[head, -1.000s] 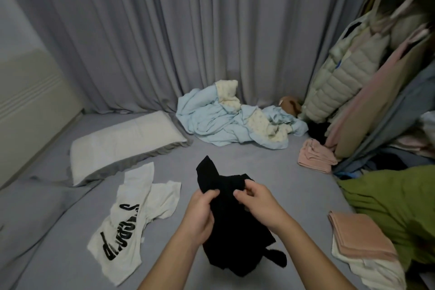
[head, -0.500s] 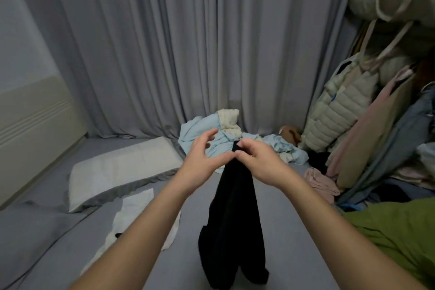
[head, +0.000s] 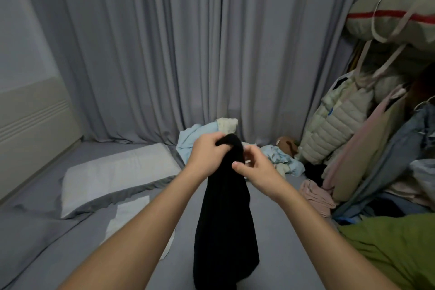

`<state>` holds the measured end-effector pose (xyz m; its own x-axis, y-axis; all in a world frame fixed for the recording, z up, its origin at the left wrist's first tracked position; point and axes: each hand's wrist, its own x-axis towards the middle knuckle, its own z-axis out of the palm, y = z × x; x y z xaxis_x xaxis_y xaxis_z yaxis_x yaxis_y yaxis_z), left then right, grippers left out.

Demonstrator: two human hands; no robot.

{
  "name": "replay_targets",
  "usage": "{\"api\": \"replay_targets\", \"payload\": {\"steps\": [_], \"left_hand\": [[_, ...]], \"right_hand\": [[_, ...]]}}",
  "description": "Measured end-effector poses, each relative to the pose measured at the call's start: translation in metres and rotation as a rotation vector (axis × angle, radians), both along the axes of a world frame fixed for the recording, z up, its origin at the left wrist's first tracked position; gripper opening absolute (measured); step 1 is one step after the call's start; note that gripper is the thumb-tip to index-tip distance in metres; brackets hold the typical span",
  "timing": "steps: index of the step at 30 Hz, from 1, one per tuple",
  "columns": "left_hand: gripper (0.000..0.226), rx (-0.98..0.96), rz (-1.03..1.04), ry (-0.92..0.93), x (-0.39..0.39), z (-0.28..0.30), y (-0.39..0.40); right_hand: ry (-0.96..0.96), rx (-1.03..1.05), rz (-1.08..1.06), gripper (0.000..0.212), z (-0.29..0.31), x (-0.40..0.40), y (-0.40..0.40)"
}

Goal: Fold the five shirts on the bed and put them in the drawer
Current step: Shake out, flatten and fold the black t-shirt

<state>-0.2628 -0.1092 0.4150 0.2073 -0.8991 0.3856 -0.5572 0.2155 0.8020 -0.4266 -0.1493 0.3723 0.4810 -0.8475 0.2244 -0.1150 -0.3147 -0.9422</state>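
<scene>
A black shirt (head: 226, 219) hangs in a long bunch in front of me, above the grey bed (head: 47, 231). My left hand (head: 207, 152) is closed around its top end. My right hand (head: 255, 168) pinches the fabric just below and to the right, thumb against the cloth. A white shirt (head: 128, 216) with print lies flat on the bed at the left, mostly hidden behind my left forearm. No drawer is in view.
A grey-edged pillow (head: 117, 172) lies at the left. A light blue blanket heap (head: 195, 134) sits by the curtain. Pink cloth (head: 315, 195), a puffer jacket (head: 334, 125) and hanging clothes crowd the right side. A green garment (head: 388, 242) lies at the lower right.
I have lifted the black shirt off the bed and hold it hanging. My left hand has closed over its top end, and my right hand has slid slightly down the fabric.
</scene>
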Motion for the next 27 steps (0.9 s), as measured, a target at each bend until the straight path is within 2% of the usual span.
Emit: {"api": "replay_targets", "payload": {"steps": [2,5,8,11,15,18,19,21,23,25,27], "left_hand": [[0.011,-0.045,0.017,0.111,0.002,0.014,-0.001],[0.012,-0.081,0.073,0.334,0.024,0.030,0.002],[0.017,-0.096,0.078,0.423,0.044,0.037,0.001],[0.014,-0.091,0.174,0.384,0.064,0.036,-0.002],[0.015,-0.035,0.391,0.281,0.094,0.010,0.000],[0.048,-0.030,0.479,0.184,0.065,-0.027,0.019],[0.058,-0.060,0.468,0.141,0.045,-0.041,0.029],[0.060,-0.139,0.368,0.101,0.004,-0.066,0.050],[0.059,-0.148,0.206,0.168,-0.025,-0.083,0.067],[0.078,-0.063,0.066,0.230,-0.037,-0.089,0.072],[0.102,0.043,0.020,0.221,-0.036,-0.090,0.066]], "right_hand": [[0.130,0.076,0.047,0.033,-0.013,-0.001,-0.003],[0.396,0.183,0.173,0.021,-0.035,0.009,0.001],[0.481,0.174,0.094,0.016,-0.047,0.008,0.004],[0.384,0.130,-0.118,0.019,-0.035,0.001,-0.002],[0.272,0.152,-0.167,0.034,-0.004,0.008,-0.010],[0.161,0.252,-0.158,0.032,0.017,0.027,-0.012],[0.119,0.322,-0.154,0.028,0.020,0.034,-0.012],[0.025,0.494,-0.171,0.018,0.027,0.049,-0.008],[-0.107,0.631,-0.187,0.016,0.033,0.058,-0.004],[-0.210,0.723,-0.181,0.014,0.038,0.060,-0.002],[-0.263,0.767,-0.158,0.014,0.040,0.059,-0.002]]}}
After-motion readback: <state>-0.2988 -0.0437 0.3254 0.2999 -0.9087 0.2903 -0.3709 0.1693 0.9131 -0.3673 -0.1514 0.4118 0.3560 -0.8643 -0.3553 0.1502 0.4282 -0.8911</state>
